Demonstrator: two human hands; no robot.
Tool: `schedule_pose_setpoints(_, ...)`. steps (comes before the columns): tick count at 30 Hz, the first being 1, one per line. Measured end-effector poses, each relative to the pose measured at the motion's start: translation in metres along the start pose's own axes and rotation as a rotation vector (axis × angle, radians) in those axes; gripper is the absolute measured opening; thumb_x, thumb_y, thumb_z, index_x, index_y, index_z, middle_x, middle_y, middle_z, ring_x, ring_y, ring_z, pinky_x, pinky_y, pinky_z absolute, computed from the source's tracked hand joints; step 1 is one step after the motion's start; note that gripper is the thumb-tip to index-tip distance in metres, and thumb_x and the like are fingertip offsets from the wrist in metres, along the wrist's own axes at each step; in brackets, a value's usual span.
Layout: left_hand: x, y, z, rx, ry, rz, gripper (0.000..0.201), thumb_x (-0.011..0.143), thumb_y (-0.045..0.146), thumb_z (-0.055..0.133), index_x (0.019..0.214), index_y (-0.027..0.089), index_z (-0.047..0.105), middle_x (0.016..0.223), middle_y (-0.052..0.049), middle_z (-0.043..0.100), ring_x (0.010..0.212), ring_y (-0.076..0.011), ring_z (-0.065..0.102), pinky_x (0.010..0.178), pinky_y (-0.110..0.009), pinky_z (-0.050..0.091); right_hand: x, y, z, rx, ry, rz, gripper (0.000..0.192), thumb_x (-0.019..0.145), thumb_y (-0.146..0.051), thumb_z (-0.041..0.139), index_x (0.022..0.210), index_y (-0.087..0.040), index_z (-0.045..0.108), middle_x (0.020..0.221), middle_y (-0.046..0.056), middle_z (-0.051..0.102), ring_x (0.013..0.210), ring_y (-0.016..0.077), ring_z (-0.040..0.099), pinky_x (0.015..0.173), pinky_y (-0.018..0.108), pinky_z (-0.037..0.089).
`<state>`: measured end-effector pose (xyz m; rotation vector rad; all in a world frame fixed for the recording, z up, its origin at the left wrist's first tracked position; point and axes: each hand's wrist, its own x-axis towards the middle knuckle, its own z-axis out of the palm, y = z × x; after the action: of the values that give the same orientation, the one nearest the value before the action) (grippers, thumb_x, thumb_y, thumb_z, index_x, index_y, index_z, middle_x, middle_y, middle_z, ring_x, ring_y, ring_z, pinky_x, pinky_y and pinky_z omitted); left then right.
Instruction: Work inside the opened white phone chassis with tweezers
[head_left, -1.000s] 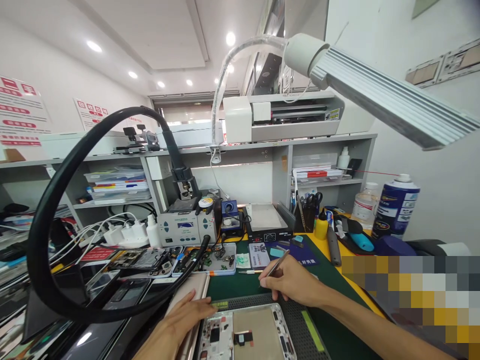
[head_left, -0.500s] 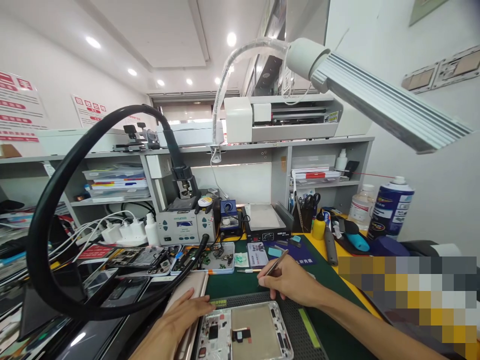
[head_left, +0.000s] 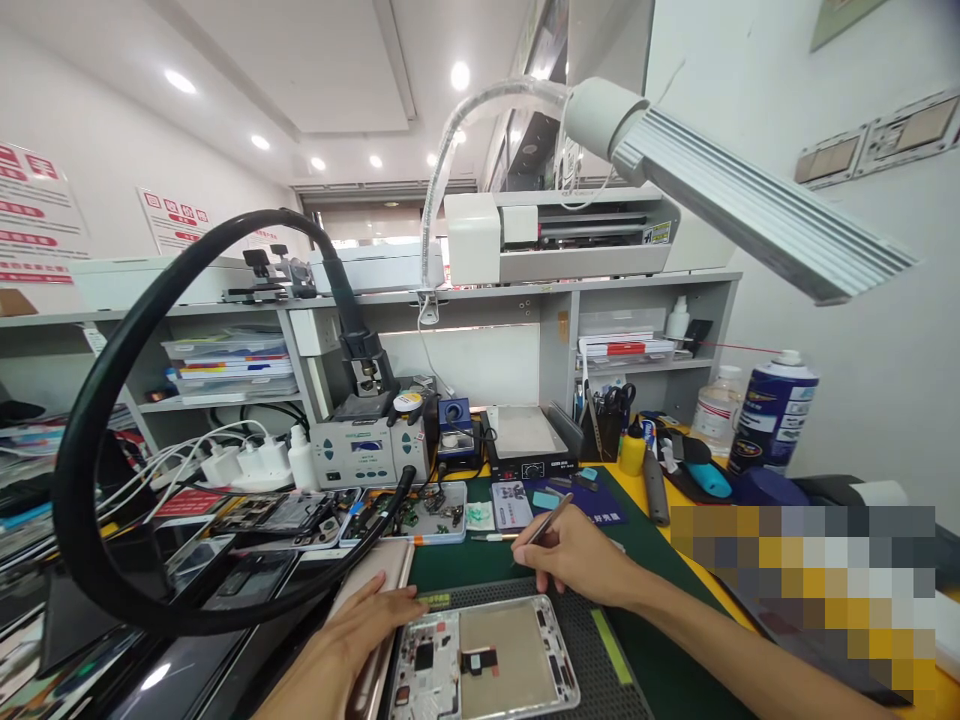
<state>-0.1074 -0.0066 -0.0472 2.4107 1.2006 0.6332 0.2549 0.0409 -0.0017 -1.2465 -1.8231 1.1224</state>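
1. The right hand (head_left: 574,560) pinches a thin metal tweezers (head_left: 546,521) in a pen grip, its fingers closed around the shaft; the free end slants up and to the right, and the working tip is hidden behind the fingers, so I cannot tell what it touches.
2. The left hand (head_left: 358,632) lies flat with loosely spread fingers on the rose-gold back cover panel (head_left: 382,578), holding nothing; its fingertips touch the upper left corner of the opened phone.
3. The opened white-framed phone with its bare metal plate (head_left: 487,660) lies on a dark perforated work mat (head_left: 592,670), just below and between both hands, at the lower middle of the head view.
4. The mat rests on a green bench mat (head_left: 465,565) over the yellow-edged workbench.
5. Behind the hands stand a clear tray of small parts (head_left: 431,512), a grey rework station with a display (head_left: 367,452) and a black heating plate unit (head_left: 529,445).
6. A thick black hose (head_left: 112,400) loops in a wide arc on the left, ending near the tray.
7. A ribbed silver lamp head on a white flexible neck (head_left: 742,210) hangs over the bench from the upper right.
8. A blue-and-white spray can (head_left: 772,410) stands at the right, well apart from the hands.
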Motion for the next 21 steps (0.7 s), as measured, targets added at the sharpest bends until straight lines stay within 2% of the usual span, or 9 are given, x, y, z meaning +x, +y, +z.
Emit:
schedule_pose_setpoints(7,-0.0004,0.0033,-0.0015,-0.019,0.013,0.003,0.096,0.069,0.025,0.083,0.155,0.051,0.047,0.162,0.004,0.054,0.150,-0.0442,0.046,0.121,-0.057,0.041,-0.0001,-0.0006,0.0008,-0.022,-0.009,0.003,0.030,0.096,-0.044,0.075,0.095,-0.014,0.073,0.062,-0.004,0.065,0.057,0.0132,0.067,0.049,0.023,0.050)
schedule_pose_setpoints(12,-0.0022,0.0053,-0.0040,-0.022,0.010,-0.004,0.088,0.076,0.030,0.081,0.155,0.046,0.048,0.163,0.002,0.052,0.154,-0.0430,0.041,0.124,-0.058,0.037,-0.0004,-0.0037,0.0016,-0.034,-0.006,0.006,0.026,0.099,-0.039,0.074,0.094,-0.014,0.072,0.064,-0.005,0.065,0.056,0.0111,0.066,0.048,0.020,0.049)
schedule_pose_setpoints(21,-0.0012,0.0078,-0.0007,-0.034,0.019,-0.032,0.091,0.071,0.023,0.082,0.153,0.046,0.051,0.163,0.003,0.052,0.154,-0.0425,0.040,0.126,-0.058,0.035,-0.0003,-0.0041,0.0011,-0.033,-0.016,0.012,0.026,0.103,-0.039,0.070,0.095,-0.014,0.073,0.061,-0.006,0.064,0.052,0.0100,0.063,0.049,0.021,0.050)
